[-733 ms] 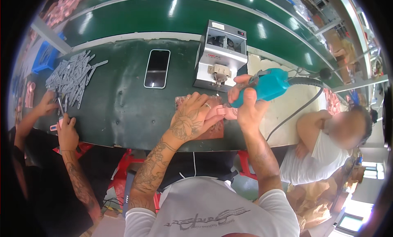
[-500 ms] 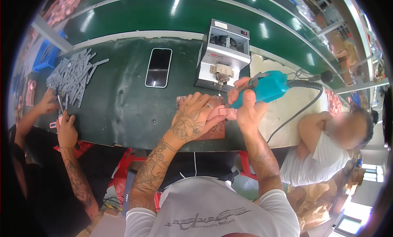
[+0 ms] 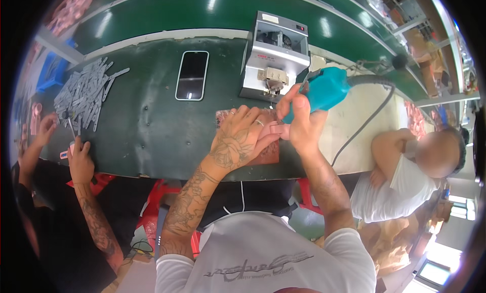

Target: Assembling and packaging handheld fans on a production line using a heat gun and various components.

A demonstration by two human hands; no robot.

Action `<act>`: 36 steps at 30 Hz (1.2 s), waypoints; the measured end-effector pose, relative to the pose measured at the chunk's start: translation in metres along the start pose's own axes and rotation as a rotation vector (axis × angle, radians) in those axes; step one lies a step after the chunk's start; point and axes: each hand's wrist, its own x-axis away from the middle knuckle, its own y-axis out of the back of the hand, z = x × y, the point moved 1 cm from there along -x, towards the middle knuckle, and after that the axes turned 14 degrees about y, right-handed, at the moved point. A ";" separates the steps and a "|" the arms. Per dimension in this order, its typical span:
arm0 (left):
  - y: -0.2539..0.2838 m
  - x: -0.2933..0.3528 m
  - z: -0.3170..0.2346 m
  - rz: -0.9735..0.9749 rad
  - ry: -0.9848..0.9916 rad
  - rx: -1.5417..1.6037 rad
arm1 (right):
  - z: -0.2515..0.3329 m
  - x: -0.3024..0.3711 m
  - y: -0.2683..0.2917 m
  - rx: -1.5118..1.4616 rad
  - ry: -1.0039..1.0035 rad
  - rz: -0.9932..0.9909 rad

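Just right of the frame's centre, a pink moulded piece (image 3: 274, 128) is held by the left hand (image 3: 239, 133), its grip closed with fingers and thumb over the piece, above a reddish mat (image 3: 267, 156) on the dark green table (image 3: 167, 136). From the right, a teal corded power driver (image 3: 324, 89) is clasped by the right hand (image 3: 305, 125), and its nose is pointed down at the piece; whether contact is made cannot be told, as the tip is hidden. Work on this piece is judged to be under way, with the piece not yet released and its completion unconfirmed. Farther off, at upper centre, a grey benchtop machine (image 3: 276, 57) and a phone (image 3: 192, 73) are touched by neither hand. At upper left, grey strips (image 3: 83, 90) are heaped; how many pieces are finished or left cannot be counted.
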 end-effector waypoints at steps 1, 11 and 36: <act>-0.001 0.001 0.000 -0.013 -0.001 -0.004 | 0.006 -0.003 -0.001 0.039 -0.029 -0.015; -0.001 0.006 0.006 0.000 -0.013 0.065 | -0.015 -0.049 -0.022 -0.070 0.307 -0.077; 0.002 0.000 -0.002 0.032 -0.013 0.114 | 0.017 0.026 0.016 -0.138 0.060 -0.084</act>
